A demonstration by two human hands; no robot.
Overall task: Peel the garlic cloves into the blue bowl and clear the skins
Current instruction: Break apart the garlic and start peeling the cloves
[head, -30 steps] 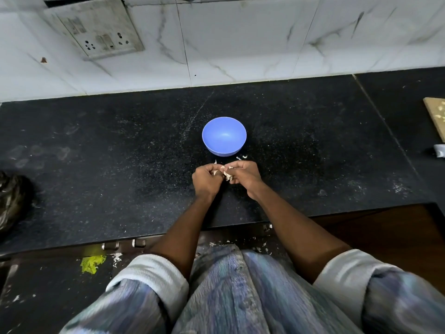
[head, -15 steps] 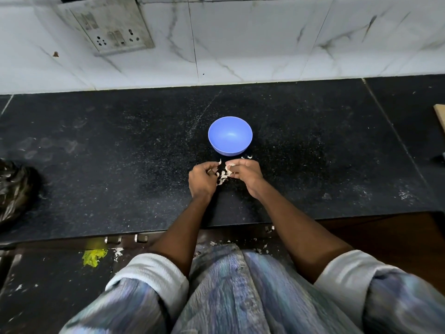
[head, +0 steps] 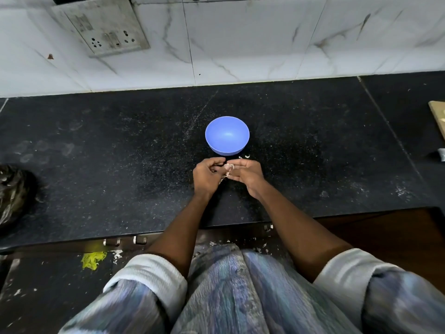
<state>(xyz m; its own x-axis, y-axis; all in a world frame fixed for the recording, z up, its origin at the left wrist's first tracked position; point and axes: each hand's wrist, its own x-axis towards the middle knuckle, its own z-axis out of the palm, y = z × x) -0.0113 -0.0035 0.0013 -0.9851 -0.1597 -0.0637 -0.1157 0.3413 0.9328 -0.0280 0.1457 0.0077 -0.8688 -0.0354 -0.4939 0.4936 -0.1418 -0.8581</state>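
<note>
The blue bowl (head: 227, 135) stands on the black counter (head: 120, 153), and I see nothing inside it. Just in front of it my left hand (head: 206, 175) and my right hand (head: 245, 173) meet over the counter. Between their fingertips is a garlic clove (head: 228, 167) with pale skin hanging from it; both hands pinch it. A few bits of garlic skin (head: 244, 156) lie on the counter by the bowl's right side, and more (head: 222, 180) show under the hands.
A black plastic bag (head: 13, 191) lies at the counter's left edge. A wooden board (head: 439, 114) and a small grey object (head: 441, 154) sit at the far right. A switch plate (head: 103, 25) is on the tiled wall. The counter's front edge runs below my wrists.
The hands stay together in front of the bowl, working the clove; the right hand's fingers have straightened somewhat. The camera has shifted slightly.
</note>
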